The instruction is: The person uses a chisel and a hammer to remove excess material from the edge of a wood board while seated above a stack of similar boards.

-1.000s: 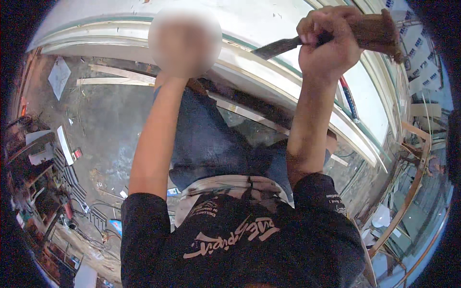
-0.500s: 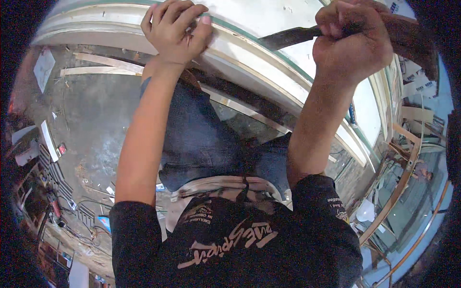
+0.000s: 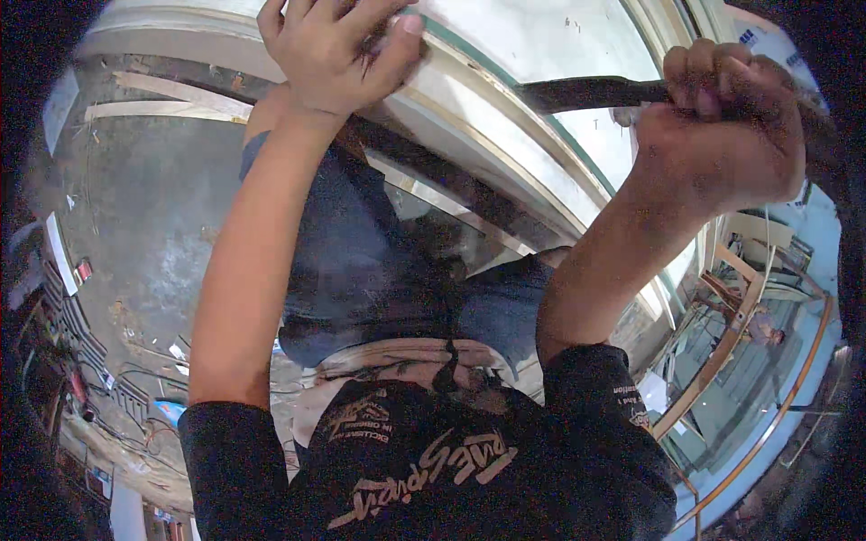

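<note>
A large white panel with a green edge strip and pale wooden mouldings lies across the top of the view. My left hand rests on its near edge, thumb and fingers apart; the upper frame cuts off some fingertips. Out to the right, my right hand is closed in a fist around the handle end of a long dark tool that looks like a large knife. Its broad blade points left over the panel and reaches the green edge. The fist hides the handle.
Pale wood strips lie on the grey floor at left. Cables and scraps clutter the lower left. Beneath the panel runs a dark beam. A wooden frame and stacked sheets stand at right, with a person beyond.
My right hand has moved right and a little down in the view, taking the dark knife-like tool along. The left hand stays on the panel edge. The whole view has shifted slightly.
</note>
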Available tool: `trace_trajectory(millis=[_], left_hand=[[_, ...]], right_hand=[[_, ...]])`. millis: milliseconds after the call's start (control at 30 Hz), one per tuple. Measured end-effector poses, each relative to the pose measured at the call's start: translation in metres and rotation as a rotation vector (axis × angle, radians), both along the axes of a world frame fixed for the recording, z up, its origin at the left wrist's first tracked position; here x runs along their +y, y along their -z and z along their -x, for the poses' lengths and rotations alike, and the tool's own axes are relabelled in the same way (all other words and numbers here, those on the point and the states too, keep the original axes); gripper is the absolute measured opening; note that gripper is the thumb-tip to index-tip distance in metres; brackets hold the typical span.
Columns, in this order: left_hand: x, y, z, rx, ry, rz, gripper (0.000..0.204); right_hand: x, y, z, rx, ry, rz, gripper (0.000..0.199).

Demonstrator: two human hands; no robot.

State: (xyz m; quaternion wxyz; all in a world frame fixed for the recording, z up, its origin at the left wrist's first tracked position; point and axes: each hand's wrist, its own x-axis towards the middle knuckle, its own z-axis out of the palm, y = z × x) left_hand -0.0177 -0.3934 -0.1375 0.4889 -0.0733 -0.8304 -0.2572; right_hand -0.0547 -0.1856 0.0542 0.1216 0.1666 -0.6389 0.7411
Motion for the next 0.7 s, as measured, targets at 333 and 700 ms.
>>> trace_trajectory(millis=[333, 700], left_hand=[[0.031, -0.033, -0.011, -0.052, 0.157, -0.003, 0.037], [0.091, -0.042, -0.011, -0.481, 0.532, -0.112, 0.02]], right_hand=[[0.006, 0.024, 0.002, 0.044, 0.121, 0.149, 0.014], [0.104, 0.026, -0.017, 0.244, -0.183, -0.767, 0.05]])
